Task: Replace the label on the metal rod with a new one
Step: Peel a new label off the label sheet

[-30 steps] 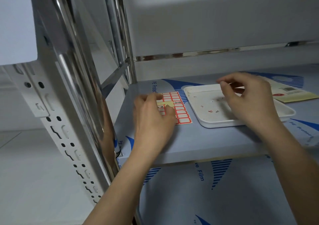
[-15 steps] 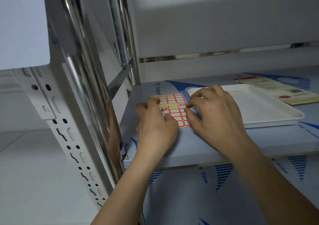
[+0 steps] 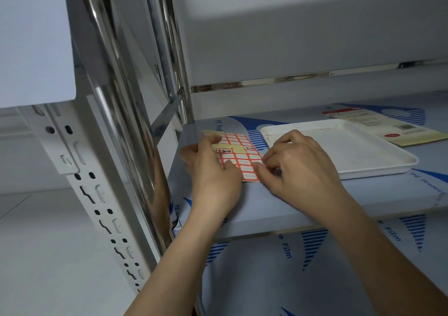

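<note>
The left hand [image 3: 213, 170] presses the label sheet [image 3: 236, 155] flat on the shelf [image 3: 278, 201] while the right hand [image 3: 294, 163] pinches its near corner beside the tray [image 3: 363, 151]; no new label yet reaches the metal rod [image 3: 126, 112].

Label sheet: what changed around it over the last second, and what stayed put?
The right hand left the white tray and came left to the label sheet, where its fingertips now pinch at the sheet's near right edge. Whether a label has lifted is not clear. The left hand stayed pressing the sheet's left side onto the shelf. Sheet, tray and the yellow packet behind it have not shifted.
</note>
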The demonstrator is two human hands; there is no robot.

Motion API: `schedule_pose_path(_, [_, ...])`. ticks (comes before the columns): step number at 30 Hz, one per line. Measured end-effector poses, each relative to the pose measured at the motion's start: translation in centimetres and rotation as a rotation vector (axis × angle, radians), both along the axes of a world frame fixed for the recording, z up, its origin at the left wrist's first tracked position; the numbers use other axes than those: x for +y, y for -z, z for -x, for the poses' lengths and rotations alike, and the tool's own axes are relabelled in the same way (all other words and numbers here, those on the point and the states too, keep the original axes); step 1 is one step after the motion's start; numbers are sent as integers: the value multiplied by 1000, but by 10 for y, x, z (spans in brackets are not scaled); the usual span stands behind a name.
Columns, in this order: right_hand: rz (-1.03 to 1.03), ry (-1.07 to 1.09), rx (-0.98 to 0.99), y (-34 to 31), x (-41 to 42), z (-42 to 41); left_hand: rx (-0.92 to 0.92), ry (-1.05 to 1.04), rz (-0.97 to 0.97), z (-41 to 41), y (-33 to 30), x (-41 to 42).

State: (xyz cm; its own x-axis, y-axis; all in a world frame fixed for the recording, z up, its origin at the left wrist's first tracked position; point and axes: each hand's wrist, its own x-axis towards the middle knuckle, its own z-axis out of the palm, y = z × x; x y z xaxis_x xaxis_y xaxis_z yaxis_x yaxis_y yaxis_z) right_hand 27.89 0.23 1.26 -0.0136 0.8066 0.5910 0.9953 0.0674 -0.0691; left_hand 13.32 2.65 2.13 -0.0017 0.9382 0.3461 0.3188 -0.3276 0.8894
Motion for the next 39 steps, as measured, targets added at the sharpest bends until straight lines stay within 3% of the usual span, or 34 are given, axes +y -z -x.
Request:
schedule_pose_path(6, [-57,-8,36,4,0,-1,-53,-17,-101,1,-3,1])
schedule_pose_path(14, [-278,71,233,-2,-4,4,-319,-25,-312,4,-3,-7])
schedule_pose_path(18, [-269,100,314,-6,-3,2,-456,19,-395,1,-8,-10])
schedule_pose_path(22, [-249,1,362,-5,-3,2,-473,95,-394,-1,-7,-11])
schedule_pose_path(26, [-363,-28,391,-3,-3,-1,-434,141,-288,1,-6,-8])
schedule_pose_path(33, [-514,-83,436,-6,-8,-6,-764,336,48,2,-16,-5])
schedule_pose_path(39, [-489,-99,580,-6,-9,-12,-828,431,238,6,-16,-6])
